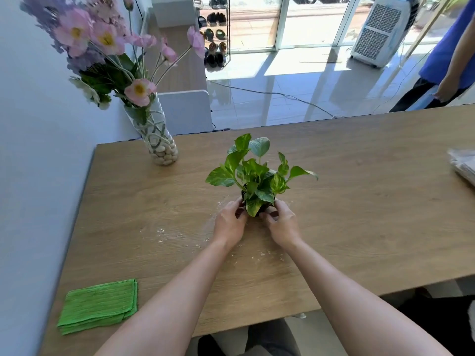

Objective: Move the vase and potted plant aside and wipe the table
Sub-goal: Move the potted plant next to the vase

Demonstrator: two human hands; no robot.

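Note:
A small potted plant (pixel 258 177) with green and yellow leaves stands near the middle of the wooden table (pixel 372 201). My left hand (pixel 229 222) and my right hand (pixel 282 223) clasp its dark pot from both sides; the pot is mostly hidden by leaves and fingers. A clear glass vase (pixel 160 142) with white pebbles and pink and purple flowers stands at the table's far left corner. A folded green cloth (pixel 99 305) lies at the near left. White crumbs (pixel 177 236) are scattered around the pot.
A wall runs along the table's left side. A plastic-wrapped bundle (pixel 462 164) lies at the table's right edge. Behind the table is a white chair back (pixel 183 111); a person in blue (pixel 447 55) stands at far right beside an air cooler (pixel 379 32).

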